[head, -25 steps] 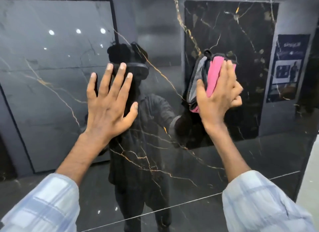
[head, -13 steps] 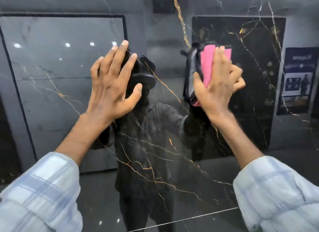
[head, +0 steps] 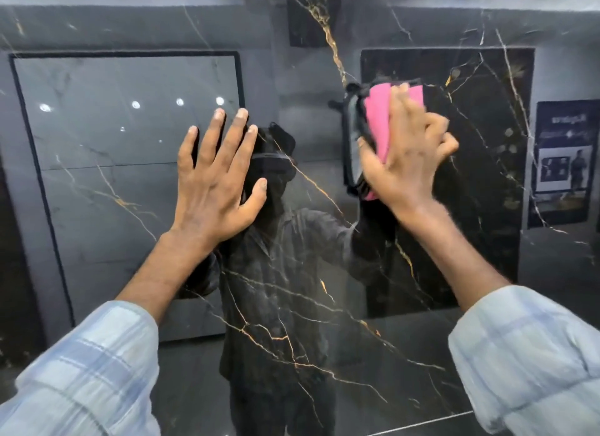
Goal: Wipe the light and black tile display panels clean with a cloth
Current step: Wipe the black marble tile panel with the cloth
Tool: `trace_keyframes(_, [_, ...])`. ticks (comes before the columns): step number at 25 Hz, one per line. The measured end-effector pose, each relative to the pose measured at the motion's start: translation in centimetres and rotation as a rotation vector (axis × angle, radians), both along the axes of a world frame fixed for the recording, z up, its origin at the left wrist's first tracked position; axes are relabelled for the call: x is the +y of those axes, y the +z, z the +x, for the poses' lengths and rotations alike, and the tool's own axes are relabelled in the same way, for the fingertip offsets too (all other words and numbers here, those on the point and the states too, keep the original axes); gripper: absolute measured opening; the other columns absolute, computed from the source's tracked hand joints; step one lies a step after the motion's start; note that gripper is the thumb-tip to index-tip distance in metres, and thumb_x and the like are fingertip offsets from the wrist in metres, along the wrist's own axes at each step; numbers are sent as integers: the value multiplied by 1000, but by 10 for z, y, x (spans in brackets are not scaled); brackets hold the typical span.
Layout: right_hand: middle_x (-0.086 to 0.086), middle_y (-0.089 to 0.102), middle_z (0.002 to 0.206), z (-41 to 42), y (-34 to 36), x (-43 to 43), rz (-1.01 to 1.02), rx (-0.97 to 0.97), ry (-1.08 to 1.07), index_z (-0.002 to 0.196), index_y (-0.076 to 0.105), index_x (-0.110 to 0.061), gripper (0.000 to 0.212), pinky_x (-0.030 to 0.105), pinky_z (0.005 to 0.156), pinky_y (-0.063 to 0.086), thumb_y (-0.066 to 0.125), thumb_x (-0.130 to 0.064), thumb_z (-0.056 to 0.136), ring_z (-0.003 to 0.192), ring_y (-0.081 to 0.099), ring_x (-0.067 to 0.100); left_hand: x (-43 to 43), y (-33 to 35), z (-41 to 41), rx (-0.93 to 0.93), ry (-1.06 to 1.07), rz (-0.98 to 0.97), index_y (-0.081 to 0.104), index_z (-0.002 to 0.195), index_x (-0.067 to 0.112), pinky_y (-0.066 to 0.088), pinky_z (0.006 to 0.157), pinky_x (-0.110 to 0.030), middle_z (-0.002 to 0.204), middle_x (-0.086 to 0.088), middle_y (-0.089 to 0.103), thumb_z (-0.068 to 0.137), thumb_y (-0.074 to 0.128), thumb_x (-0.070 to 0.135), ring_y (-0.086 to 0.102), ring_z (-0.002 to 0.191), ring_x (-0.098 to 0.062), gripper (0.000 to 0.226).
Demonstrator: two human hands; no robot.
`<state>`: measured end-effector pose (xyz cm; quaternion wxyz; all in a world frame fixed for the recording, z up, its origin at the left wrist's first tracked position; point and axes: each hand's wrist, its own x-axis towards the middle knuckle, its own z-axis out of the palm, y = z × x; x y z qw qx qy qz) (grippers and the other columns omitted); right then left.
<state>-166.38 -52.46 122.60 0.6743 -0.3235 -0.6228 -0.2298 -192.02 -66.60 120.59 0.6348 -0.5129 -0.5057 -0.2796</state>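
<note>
I am looking straight at the glossy black tile panel (head: 292, 305), veined in gold and white, which is filling nearly the whole view and mirroring the room behind the camera. My right hand (head: 406, 156) is pressing a pink cloth (head: 378, 124) against the panel at about 1 o'clock from the frame's centre; the fingers are curled over the cloth and clamping it flat to the surface, with the pink fold sticking out above the knuckles and a grey side of it showing at the hand's 9 o'clock edge. The fingertips are blurring (the hand looks to be in motion). My left hand (head: 217, 182) is lying at roughly 10 o'clock, flat on the panel with all fingers spread and nothing in it. The two hands are sitting at about the same height, well apart. Both forearms are rising from pale blue checked sleeves (head: 87, 377) at 7 and 5 o'clock. A thin pale line (head: 422, 426) is crossing the panel near 5 o'clock. In the reflection, ceiling lights (head: 134, 104) are glinting at 10 o'clock and a poster (head: 563, 162) is showing at 3 o'clock.
</note>
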Motion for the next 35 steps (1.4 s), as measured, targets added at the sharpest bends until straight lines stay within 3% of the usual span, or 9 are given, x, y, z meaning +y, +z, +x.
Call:
trace_keyframes(3, [-4, 43, 159, -14, -29, -5, 433, -582, -35, 157, 39, -18, 83, 46, 86, 25, 54, -52, 83, 118, 46, 31, -6, 12, 8, -43, -73, 3, 45, 156, 12, 17, 122, -53, 169, -10, 31, 96, 51, 45, 28, 156, -31, 69])
trace_keyframes(5, [-3, 42, 161, 7, -1, 11, 527, -696, -80, 155, 43, -20, 77, 44, 91, 21, 51, -52, 87, 120, 47, 29, -8, 32, 15, -19, -89, 18, 46, 155, 13, 17, 120, -50, 169, -10, 30, 95, 52, 45, 30, 154, -30, 68])
trace_keyframes(8, [1, 49, 152, 30, 58, 29, 160, -162, -13, 153, 43, -22, 81, 31, 85, 15, 65, -50, 81, 116, 46, 32, -10, 77, 18, 34, -97, 38, 45, 155, 12, 22, 117, -51, 170, -12, 27, 95, 52, 45, 30, 153, -32, 69])
trace_keyframes(10, [0, 46, 153, 19, 70, 20, 0, 42, -13, 155, 38, -22, 84, 39, 85, 19, 58, -54, 80, 116, 45, 34, -8, 104, 11, 4, -56, 41, 42, 157, 13, 19, 119, -53, 172, -12, 22, 95, 48, 48, 25, 155, -33, 72])
trace_keyframes(15, [-1, 42, 161, -8, 64, 9, 620, -784, -74, 155, 42, -18, 86, 49, 89, 27, 59, -54, 79, 122, 47, 31, 7, 114, -4, 71, 145, 79, 33, 161, 9, 19, 120, -61, 172, -14, 21, 101, 37, 50, 20, 158, -36, 73])
trace_keyframes(21, [-5, 45, 155, 24, 143, 38, 192, -110, -10, 150, 45, -26, 80, 41, 85, 19, 56, -58, 77, 117, 44, 32, 9, 112, -4, 75, 124, 111, 36, 161, 9, 21, 120, -62, 171, -13, 25, 101, 33, 50, 23, 158, -36, 73])
trace_keyframes(27, [-7, 42, 159, -11, 136, 18, 548, -614, -65, 154, 44, -22, 83, 50, 86, 30, 54, -56, 80, 121, 47, 29, 8, 112, -3, 60, 141, 91, 36, 161, 10, 21, 120, -61, 171, -12, 24, 101, 35, 50, 22, 158, -35, 72])
trace_keyframes(32, [-4, 45, 152, 27, 198, 35, 201, -154, 72, 152, 44, -29, 80, 35, 79, 13, 53, -61, 80, 119, 42, 33, 8, 111, -4, 65, 136, 83, 37, 161, 9, 20, 121, -60, 171, -12, 24, 101, 35, 49, 21, 158, -36, 72])
trace_keyframes(35, [-7, 45, 151, -2, 190, 24, 292, -195, -6, 151, 43, -27, 80, 37, 78, 14, 52, -59, 78, 114, 43, 31, 7, 111, -5, 62, 138, 93, 38, 160, 9, 21, 121, -60, 171, -11, 24, 101, 35, 49, 23, 158, -36, 71])
